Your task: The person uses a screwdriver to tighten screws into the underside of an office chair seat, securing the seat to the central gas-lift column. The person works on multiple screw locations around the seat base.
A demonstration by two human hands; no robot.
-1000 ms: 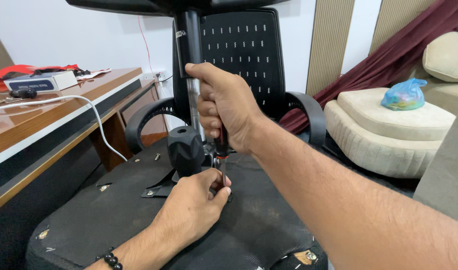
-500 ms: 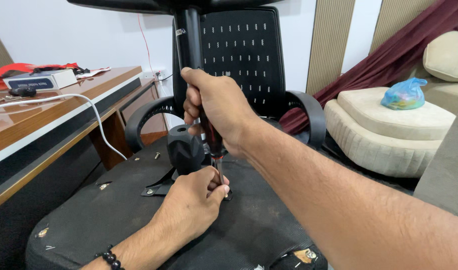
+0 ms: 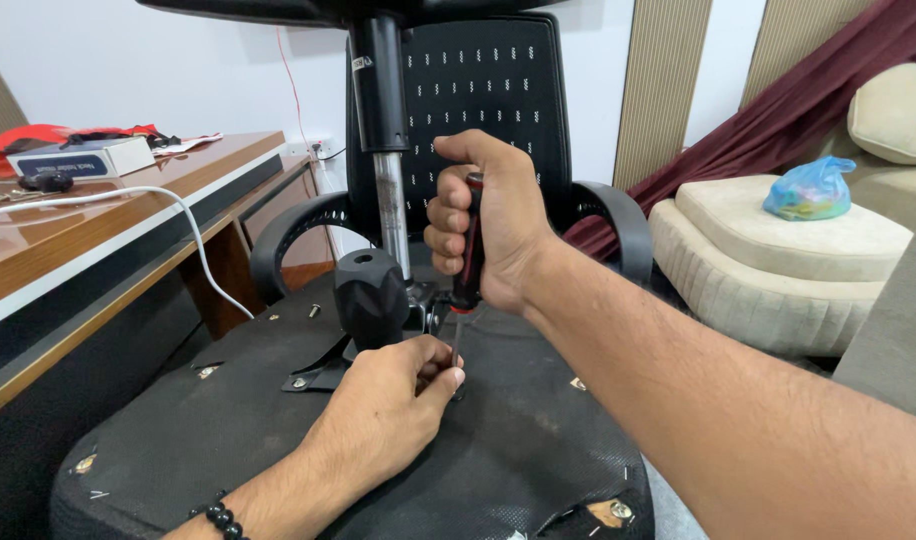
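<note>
An office chair lies upside down, its black fabric-covered seat underside (image 3: 228,440) facing me and its gas-lift column (image 3: 383,130) standing up. My right hand (image 3: 488,215) grips the red-and-black handle of a screwdriver (image 3: 468,250), held upright with the tip down on the seat underside. My left hand (image 3: 398,395) rests on the fabric and pinches the screwdriver's thin shaft near its tip. A black round knob (image 3: 371,295) sits just left of the tip, beside the metal mechanism plate.
A wooden desk (image 3: 108,220) with a white cable (image 3: 193,235), a small box and red items stands at left. The chair's mesh backrest (image 3: 488,90) and armrests are behind. A cream cushioned seat (image 3: 778,250) with a blue plastic bag (image 3: 808,190) is at right.
My right hand has shifted slightly right and upward with the screwdriver, turning on the handle. My left hand stays at the shaft near the tip.
</note>
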